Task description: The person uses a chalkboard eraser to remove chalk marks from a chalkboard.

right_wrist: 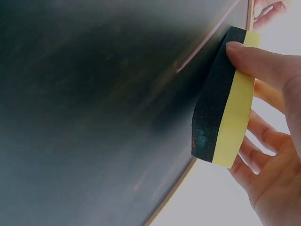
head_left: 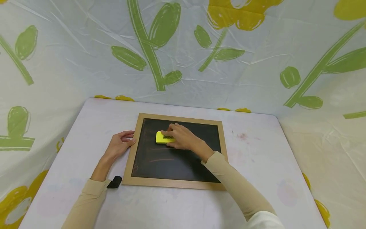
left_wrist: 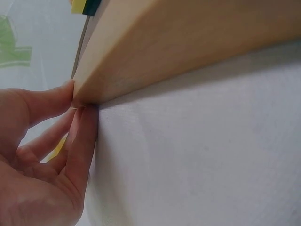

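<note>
Yellow eraser (head_left: 160, 137) pinched in right grip (head_left: 183, 137) | left grip (head_left: 118, 145) loose against chalkboard (head_left: 174, 170) | left sleeve (head_left: 87, 203) overlaps black object (head_left: 115, 182)

eraser (right_wrist: 218, 103) was yellow and black, board (head_left: 177, 167) black with reddish streaks (right_wrist: 202, 43), frame (head_left: 171, 183) tan, tabletop (head_left: 160, 206) whitish, cloth (head_left: 94, 63) printed with green leaves (head_left: 166, 25), yellow flowers (head_left: 246, 17)

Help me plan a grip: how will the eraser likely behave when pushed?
The eraser is a thick block, so it probably won't flop. Its dark layer looks like foam, suggesting light weight. Flat faces should make it slide, not roll.
</note>
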Available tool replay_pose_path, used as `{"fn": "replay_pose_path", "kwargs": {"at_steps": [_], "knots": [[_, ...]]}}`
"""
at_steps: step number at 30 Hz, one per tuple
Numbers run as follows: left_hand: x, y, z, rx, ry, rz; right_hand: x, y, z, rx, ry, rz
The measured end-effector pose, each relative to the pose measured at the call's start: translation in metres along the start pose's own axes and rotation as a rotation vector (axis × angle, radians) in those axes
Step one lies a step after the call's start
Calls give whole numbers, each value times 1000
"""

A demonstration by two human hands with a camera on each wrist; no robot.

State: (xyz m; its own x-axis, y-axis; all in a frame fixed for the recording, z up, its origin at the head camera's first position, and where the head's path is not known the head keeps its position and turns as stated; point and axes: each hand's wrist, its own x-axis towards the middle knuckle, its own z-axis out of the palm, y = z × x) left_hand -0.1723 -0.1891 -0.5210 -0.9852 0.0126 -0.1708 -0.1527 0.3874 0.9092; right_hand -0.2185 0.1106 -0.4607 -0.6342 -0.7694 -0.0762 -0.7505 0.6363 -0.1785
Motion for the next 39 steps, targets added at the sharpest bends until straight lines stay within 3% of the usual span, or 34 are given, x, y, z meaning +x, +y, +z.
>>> {"fn": "replay_pose_path", "kwargs": {"at_steps": [20,39], "knots": [[0,-1,-1,5,4,1,-36,24,-4,22,17,74],[0,-2,0,3,13,18,-76,42,-7,67,84,132]]}}
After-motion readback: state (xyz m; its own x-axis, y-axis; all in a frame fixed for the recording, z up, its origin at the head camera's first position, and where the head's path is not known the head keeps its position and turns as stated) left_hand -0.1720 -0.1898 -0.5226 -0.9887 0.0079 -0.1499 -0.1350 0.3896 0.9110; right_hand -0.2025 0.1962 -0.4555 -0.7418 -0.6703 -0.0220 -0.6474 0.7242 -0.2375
